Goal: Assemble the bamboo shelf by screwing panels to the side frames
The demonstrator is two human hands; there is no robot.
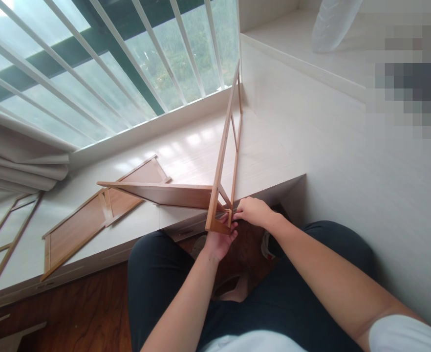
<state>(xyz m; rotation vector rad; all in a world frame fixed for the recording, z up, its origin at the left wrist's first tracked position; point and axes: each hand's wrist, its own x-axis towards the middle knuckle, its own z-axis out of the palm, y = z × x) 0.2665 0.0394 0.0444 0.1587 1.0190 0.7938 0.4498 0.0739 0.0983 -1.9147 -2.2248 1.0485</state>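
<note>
Against my left fingers (233,234), the wooden frame (220,168), cradled by one corner, right fingers (241,208) pinched there, on what I cannot tell

Upper garment: white top (254,342), partly visible. Right sleeve (406,332): white, short, loose-cut, terminating near the elbow. Lower garment: dark blue-black trousers (157,276), plain fabric, covering both knees. Left forearm (191,305) and right forearm (321,269): uncovered. Left hand (220,243) and right hand (255,211): bare.

Rm btwn wood frame (222,156) & R wall (311,132); brown panel (182,195) blocks L side.
</note>
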